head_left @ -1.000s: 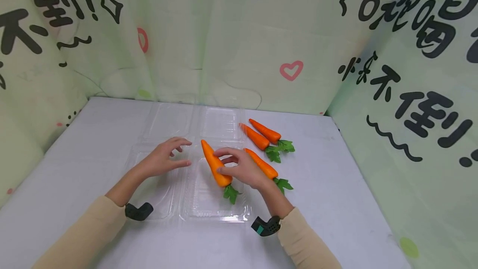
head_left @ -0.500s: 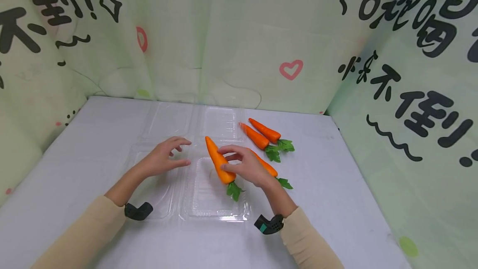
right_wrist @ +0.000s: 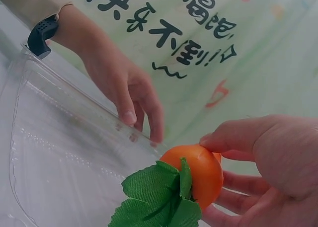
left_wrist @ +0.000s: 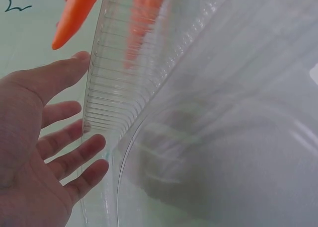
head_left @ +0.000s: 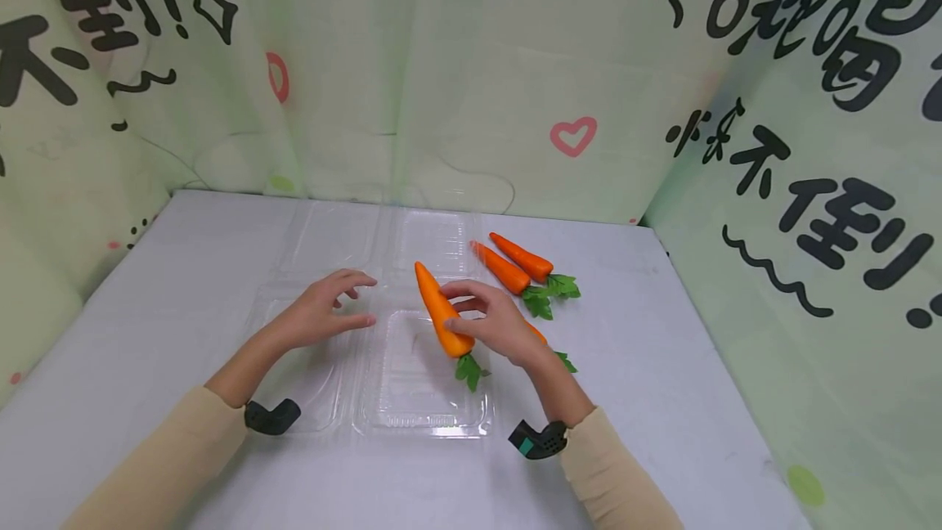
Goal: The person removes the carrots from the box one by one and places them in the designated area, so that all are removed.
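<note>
My right hand [head_left: 500, 324] pinches an orange toy carrot [head_left: 440, 313] between thumb and fingers, over the right-hand clear plastic clamshell tray [head_left: 423, 432]. The carrot's tip points away and its green leaves hang toward me; in the right wrist view its rounded top [right_wrist: 201, 172] shows beside the thumb. My left hand [head_left: 324, 315] is over the left-hand clear tray [head_left: 316, 428], fingers apart and holding nothing. In the left wrist view its fingertips [left_wrist: 94, 143] lie right at the ribbed plastic wall [left_wrist: 117, 83].
Two more carrots [head_left: 502, 268] lie on the white table [head_left: 625, 432] right of the raised clear lids [head_left: 434, 240]. Another carrot, its leaves [head_left: 567, 361] showing, is mostly hidden behind my right hand. Printed green cloth [head_left: 471, 64] walls the table's back and sides.
My right hand has moved slightly right and away from me with the carrot, now covering more of the carrot behind it. The left hand has stayed in place.
</note>
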